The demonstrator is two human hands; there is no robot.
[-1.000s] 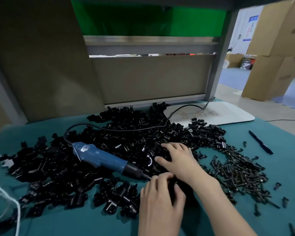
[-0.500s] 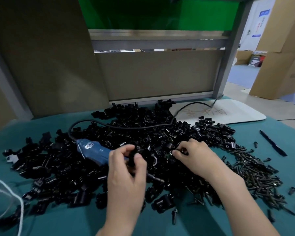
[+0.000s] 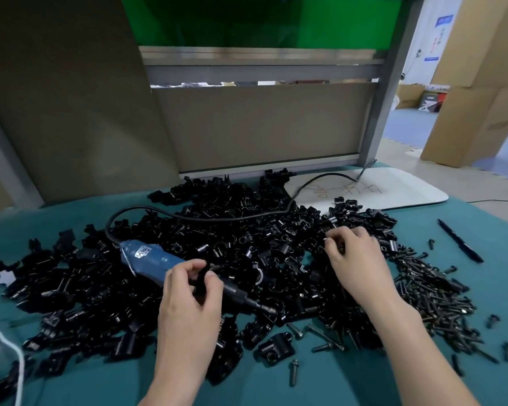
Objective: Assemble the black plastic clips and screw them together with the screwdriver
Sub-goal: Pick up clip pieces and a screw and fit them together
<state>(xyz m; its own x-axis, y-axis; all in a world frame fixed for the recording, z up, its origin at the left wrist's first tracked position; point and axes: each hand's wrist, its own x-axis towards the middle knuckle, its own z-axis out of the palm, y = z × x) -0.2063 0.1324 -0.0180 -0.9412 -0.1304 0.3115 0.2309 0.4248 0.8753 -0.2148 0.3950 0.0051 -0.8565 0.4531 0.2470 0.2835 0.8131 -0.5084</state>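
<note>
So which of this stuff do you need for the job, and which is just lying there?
For the job: pile of black clips, the clip in the left hand, blue screwdriver, screws.
Just lying about: black pen, white board, white cord, cardboard boxes.

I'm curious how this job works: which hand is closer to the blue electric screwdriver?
Left. The left hand, pinching a black clip, is directly over the front end of the blue electric screwdriver; the right hand is off to its right, over the clip pile.
</note>
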